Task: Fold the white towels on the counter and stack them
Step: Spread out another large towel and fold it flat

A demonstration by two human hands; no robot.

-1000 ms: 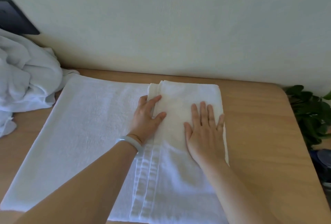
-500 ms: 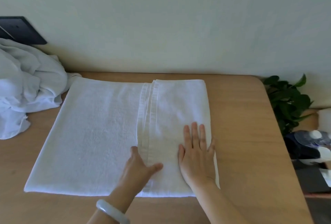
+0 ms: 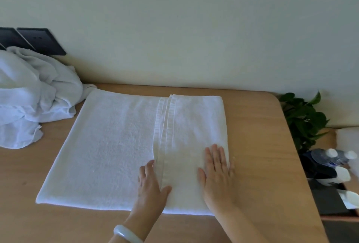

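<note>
- White towel (image 3: 108, 145): lay flat on wooden counter (image 3: 260, 145), right part folded over.
- Left hand (image 3: 151, 186): fingers straight, pressed beside the folded hem, thumb across it.
- Right hand (image 3: 217, 172): flat, palm down on the folded flap.
- Crumpled towels (image 3: 29, 97): heaped far left.

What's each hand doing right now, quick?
Left hand: open, resting on the towel.
Right hand: open, pressed flat on the towel's folded-over part.
</note>
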